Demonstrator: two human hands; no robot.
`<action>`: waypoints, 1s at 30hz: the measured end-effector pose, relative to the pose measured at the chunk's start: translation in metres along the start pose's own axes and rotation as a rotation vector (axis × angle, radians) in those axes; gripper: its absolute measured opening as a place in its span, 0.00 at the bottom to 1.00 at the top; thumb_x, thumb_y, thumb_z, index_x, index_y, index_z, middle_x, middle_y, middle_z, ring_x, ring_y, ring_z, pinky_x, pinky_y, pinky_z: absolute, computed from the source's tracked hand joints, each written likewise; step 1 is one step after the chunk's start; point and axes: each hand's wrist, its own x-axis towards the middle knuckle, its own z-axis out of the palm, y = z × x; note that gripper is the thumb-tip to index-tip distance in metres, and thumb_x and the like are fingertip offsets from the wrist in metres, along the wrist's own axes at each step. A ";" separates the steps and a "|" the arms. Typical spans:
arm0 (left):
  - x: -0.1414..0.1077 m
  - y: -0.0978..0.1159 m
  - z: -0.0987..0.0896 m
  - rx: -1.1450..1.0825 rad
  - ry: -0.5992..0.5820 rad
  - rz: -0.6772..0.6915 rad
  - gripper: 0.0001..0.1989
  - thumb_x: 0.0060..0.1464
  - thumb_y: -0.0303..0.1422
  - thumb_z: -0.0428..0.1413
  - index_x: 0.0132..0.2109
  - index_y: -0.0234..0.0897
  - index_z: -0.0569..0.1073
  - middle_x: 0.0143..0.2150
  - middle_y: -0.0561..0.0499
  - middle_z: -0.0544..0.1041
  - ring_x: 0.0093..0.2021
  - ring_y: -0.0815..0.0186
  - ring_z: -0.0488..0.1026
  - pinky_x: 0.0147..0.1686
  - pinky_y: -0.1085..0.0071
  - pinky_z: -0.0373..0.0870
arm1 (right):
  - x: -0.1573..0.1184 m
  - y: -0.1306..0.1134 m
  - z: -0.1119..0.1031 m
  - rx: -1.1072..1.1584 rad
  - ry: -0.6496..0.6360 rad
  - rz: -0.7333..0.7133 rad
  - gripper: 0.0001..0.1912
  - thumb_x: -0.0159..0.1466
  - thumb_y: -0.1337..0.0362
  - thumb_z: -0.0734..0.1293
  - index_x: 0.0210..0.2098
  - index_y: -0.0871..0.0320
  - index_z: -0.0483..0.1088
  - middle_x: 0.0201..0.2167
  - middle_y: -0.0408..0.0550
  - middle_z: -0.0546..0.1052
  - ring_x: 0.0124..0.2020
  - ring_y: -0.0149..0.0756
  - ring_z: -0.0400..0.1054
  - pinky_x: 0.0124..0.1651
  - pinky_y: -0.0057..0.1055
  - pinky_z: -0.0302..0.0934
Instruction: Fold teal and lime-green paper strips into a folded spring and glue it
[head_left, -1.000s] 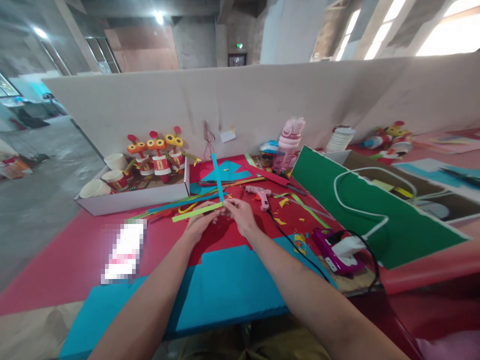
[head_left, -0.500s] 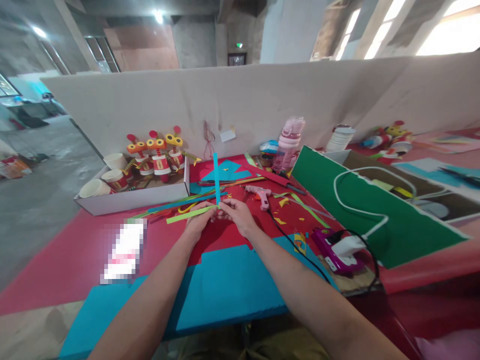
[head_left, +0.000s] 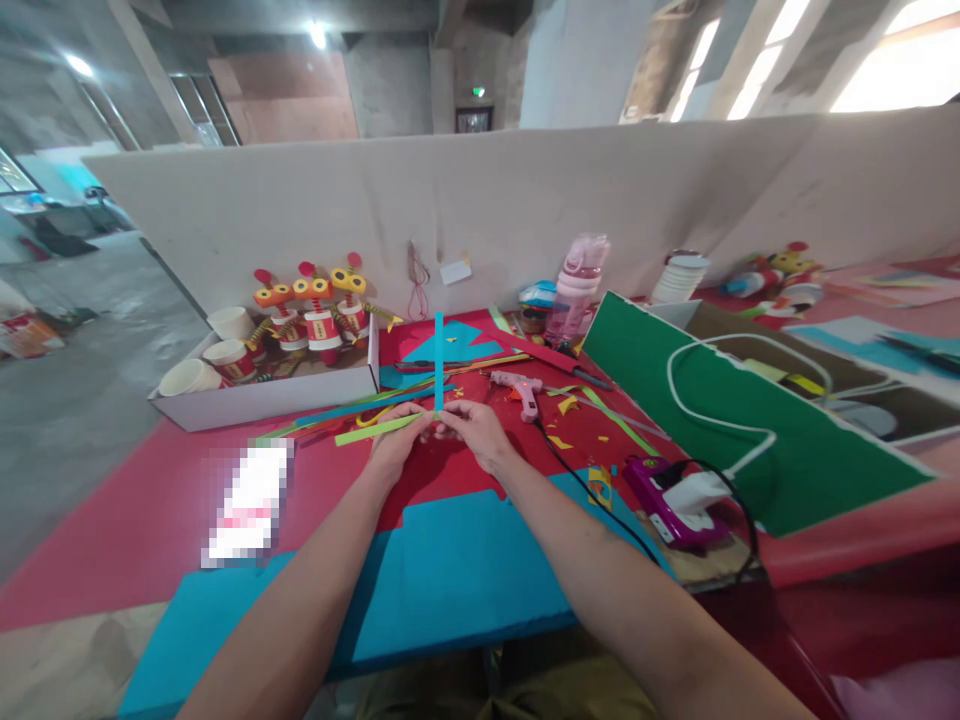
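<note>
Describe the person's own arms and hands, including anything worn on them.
The left hand and right hand are ungloved. The left forearm and right forearm are bare, with no sleeve, watch or bracelet showing. Fingers are too small to rule out rings.

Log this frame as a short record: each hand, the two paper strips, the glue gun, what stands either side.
Left hand: pinching the lime strip near its right end
Right hand: pinching at the blue strip's lower end
Strips: blue points up in view, lime runs out leftward; their ends meet at the fingertips
Joined or loose: cannot tell, fingers cover it
Glue gun: pink, unheld, right of the hands
Left side: white box with cup figures
Right side: green-sided box
</note>
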 end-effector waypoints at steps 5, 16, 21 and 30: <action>0.001 -0.001 0.000 0.025 0.031 0.029 0.12 0.45 0.40 0.61 0.27 0.35 0.71 0.19 0.55 0.70 0.21 0.72 0.65 0.24 0.75 0.61 | 0.000 0.000 0.000 0.002 0.003 -0.010 0.17 0.44 0.56 0.75 0.27 0.60 0.71 0.19 0.42 0.75 0.22 0.30 0.70 0.34 0.31 0.69; 0.005 -0.005 0.000 0.009 -0.015 -0.011 0.14 0.42 0.40 0.63 0.29 0.32 0.74 0.21 0.53 0.71 0.21 0.72 0.65 0.23 0.74 0.62 | -0.001 0.003 0.002 0.051 0.025 -0.049 0.16 0.45 0.58 0.74 0.28 0.60 0.70 0.22 0.42 0.76 0.25 0.31 0.72 0.34 0.31 0.70; 0.004 -0.003 -0.001 0.060 0.022 -0.007 0.12 0.41 0.38 0.63 0.27 0.32 0.73 0.20 0.52 0.71 0.21 0.72 0.65 0.23 0.75 0.61 | -0.001 0.001 -0.001 0.027 -0.005 0.011 0.16 0.44 0.59 0.75 0.29 0.60 0.71 0.24 0.42 0.76 0.25 0.29 0.71 0.34 0.29 0.69; 0.004 -0.003 -0.001 0.012 -0.044 0.012 0.13 0.43 0.39 0.62 0.33 0.33 0.74 0.23 0.53 0.72 0.21 0.73 0.65 0.23 0.75 0.62 | 0.002 0.004 0.000 0.063 0.096 -0.030 0.15 0.45 0.59 0.75 0.25 0.61 0.69 0.22 0.45 0.76 0.26 0.31 0.73 0.37 0.32 0.70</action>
